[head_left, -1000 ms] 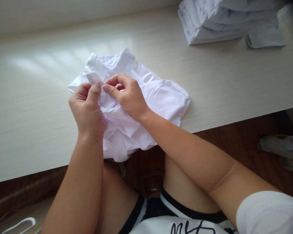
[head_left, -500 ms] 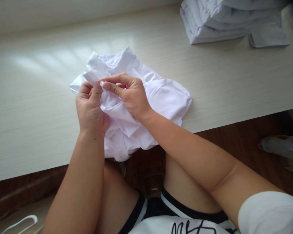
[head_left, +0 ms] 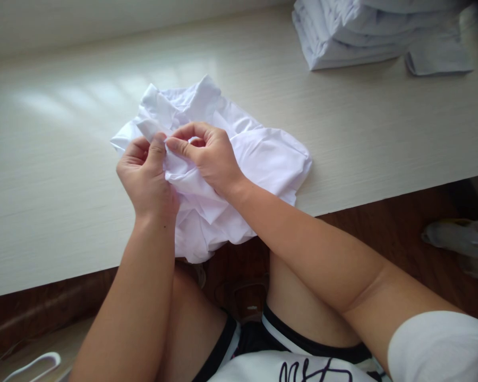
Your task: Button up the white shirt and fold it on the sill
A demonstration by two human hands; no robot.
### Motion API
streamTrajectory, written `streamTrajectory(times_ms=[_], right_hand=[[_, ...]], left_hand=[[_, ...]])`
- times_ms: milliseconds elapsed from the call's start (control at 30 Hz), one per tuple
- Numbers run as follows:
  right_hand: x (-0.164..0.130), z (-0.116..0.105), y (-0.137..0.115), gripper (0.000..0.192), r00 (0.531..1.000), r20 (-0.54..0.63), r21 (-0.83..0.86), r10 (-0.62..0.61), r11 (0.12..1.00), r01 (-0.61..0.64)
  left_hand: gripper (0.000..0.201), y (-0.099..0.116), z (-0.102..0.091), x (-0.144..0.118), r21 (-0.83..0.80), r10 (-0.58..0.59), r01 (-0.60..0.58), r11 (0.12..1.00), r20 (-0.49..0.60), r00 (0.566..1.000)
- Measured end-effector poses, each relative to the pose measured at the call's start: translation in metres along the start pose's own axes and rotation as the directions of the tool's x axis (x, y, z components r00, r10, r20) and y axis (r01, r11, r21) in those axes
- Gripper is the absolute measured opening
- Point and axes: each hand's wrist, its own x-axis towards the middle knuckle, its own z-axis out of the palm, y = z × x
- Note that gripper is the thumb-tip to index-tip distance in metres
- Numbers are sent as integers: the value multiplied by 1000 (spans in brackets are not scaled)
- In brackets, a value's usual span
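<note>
A crumpled white shirt (head_left: 263,162) lies at the near edge of a pale wooden table (head_left: 56,201), part of it hanging over the edge toward my lap. My left hand (head_left: 145,178) pinches a fold of the shirt between thumb and fingers. My right hand (head_left: 207,156) pinches the same fold from the right, thumb tips nearly touching. What lies between the fingertips beyond cloth is too small to tell.
A stack of folded white garments (head_left: 366,32) sits at the table's far right corner. On the brown floor to the right lies a crumpled clear plastic bag (head_left: 458,241). A white hanger (head_left: 32,366) shows at the bottom left. My bare knees are under the table edge.
Both hands have stayed on the same fold, shifting slightly and working the cloth between the fingertips. The shirt has barely moved.
</note>
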Motion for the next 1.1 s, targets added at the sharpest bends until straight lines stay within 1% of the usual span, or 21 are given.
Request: streamTrajectory(times_ms=[133, 267, 367, 467, 567, 767, 867, 967, 1100], right_hand=[[0, 1, -2, 48, 999, -10, 15, 38, 999, -38], [3, -1, -1, 53, 996, 12, 84, 84, 993, -85], [6, -1, -1, 56, 993, 26, 70, 113, 991, -114], [5, -1, -1, 57, 996, 4, 64, 95, 993, -95], [4, 0, -2, 56, 998, -17, 112, 68, 992, -66], [4, 1, -2, 54, 997, -45, 127, 61, 990, -55], [3, 2, -1, 51, 996, -48, 138, 68, 988, -61], [3, 2, -1, 48, 996, -58, 140, 71, 988, -62], [3, 2, -2, 39, 999, -28, 122, 22, 992, -18]], left_hand=[[20, 1, 2, -2, 18, -17, 16, 1000, 26, 1000], [16, 4, 5, -5, -34, 20, -20, 999, 17, 1000], [15, 5, 6, -6, -36, 28, -27, 999, 28, 999], [14, 6, 7, -8, -16, 30, -29, 999, 33, 999], [12, 6, 6, -8, -5, 37, -37, 999, 33, 999], [13, 4, 5, -6, -18, -8, 10, 1000, 66, 998], [11, 5, 7, -7, -41, 17, -14, 999, 57, 998], [11, 6, 8, -9, -48, 16, -14, 999, 44, 999], [11, 6, 9, -11, -52, -3, 6, 999, 46, 999]])
